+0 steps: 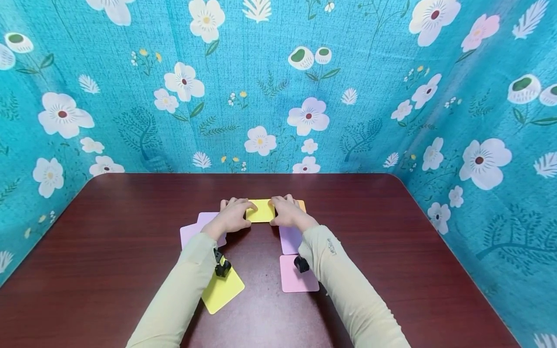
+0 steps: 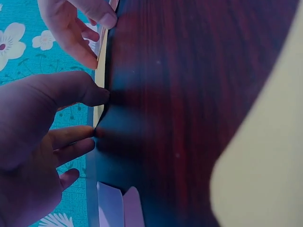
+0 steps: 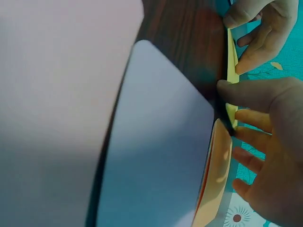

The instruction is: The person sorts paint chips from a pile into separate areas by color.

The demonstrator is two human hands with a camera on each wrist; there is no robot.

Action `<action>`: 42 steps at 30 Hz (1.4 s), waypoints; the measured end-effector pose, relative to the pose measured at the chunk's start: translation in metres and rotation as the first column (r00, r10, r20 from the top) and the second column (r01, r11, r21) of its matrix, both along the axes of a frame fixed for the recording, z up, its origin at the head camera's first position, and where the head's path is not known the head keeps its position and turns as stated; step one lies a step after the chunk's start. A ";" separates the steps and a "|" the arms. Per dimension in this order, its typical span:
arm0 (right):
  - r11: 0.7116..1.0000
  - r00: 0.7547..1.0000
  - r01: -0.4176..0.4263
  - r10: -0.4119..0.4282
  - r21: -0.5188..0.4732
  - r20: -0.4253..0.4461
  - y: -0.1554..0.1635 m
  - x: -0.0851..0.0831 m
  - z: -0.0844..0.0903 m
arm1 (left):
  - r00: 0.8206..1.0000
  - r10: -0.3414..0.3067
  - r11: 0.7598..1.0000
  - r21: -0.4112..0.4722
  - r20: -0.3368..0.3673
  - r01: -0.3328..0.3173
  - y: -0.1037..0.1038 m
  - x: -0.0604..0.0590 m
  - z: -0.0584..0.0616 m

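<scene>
Cards are counted on the dark red table: two yellow, one orange, and at least four pink or lilac. At the frame's centre, one yellow card is pinched by the left hand at its left edge and by the right hand at its right edge. Both forearms are stretched forward from the lower edge.

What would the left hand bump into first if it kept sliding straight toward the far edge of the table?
Probably nothing on the table: past the left hand lies bare tabletop, then the flowered curtain, though depth is hard to judge.
</scene>
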State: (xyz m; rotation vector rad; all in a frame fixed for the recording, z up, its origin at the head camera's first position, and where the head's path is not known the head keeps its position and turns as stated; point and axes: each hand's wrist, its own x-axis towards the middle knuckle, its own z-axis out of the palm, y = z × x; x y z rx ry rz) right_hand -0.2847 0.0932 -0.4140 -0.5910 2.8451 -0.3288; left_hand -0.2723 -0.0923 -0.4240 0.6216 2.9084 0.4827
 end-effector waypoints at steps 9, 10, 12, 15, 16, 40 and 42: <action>0.998 1.000 -0.013 0.011 0.069 0.027 -0.004 0.002 0.008 | 1.000 0.009 1.000 -0.008 0.011 -0.009 0.002 0.001 0.000; 0.998 1.000 -0.016 0.014 0.069 0.028 -0.004 0.002 0.008 | 1.000 0.011 1.000 -0.005 0.012 -0.011 0.002 0.001 0.000; 0.998 0.999 -0.019 0.017 0.063 0.032 -0.005 0.003 0.009 | 1.000 0.012 1.000 -0.003 0.009 -0.012 0.001 0.002 0.000; 0.998 0.999 -0.022 0.021 0.051 0.033 -0.004 0.004 0.009 | 1.000 0.012 1.000 0.002 0.010 -0.012 0.001 0.003 0.000; 0.999 0.999 -0.022 0.021 0.041 0.029 -0.004 0.005 0.008 | 1.000 0.011 1.000 0.006 0.009 -0.011 0.001 0.004 0.000; 0.987 0.984 -0.155 0.158 0.041 -0.083 -0.008 0.041 0.007 | 0.998 -0.011 1.000 0.006 -0.069 0.011 -0.025 0.042 0.014; 0.984 0.980 -0.176 0.179 0.041 -0.089 -0.009 0.045 0.008 | 0.998 -0.005 1.000 0.009 -0.064 0.006 -0.027 0.047 0.014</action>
